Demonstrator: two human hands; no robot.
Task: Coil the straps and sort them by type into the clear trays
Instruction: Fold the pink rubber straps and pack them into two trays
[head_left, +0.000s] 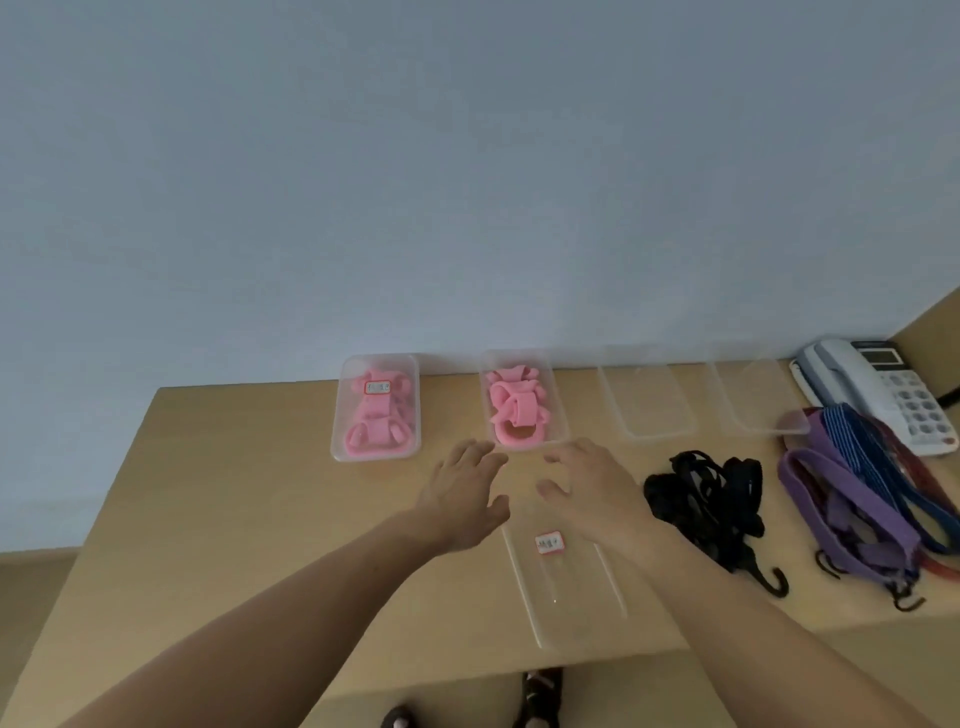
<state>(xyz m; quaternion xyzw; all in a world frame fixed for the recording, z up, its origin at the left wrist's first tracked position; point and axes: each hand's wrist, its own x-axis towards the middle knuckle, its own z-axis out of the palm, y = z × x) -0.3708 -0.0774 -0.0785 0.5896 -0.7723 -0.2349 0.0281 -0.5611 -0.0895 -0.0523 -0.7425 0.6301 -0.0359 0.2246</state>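
Black straps (711, 499) and purple straps (852, 509) lie tangled on the desk (260, 493) at right; pink straps (514, 410) fill two back trays (559, 415). My left hand (467, 493) and right hand (587, 488) hover spread and empty over the labelled lid (571, 597), probably to cap one.

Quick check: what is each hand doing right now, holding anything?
Left hand: open, fingers spread, holding nothing.
Right hand: open, fingers spread, holding nothing.

Coiled straps (514, 410) in left trays (343, 448); other trays (649, 415) right, loose straps (711, 504) before them.
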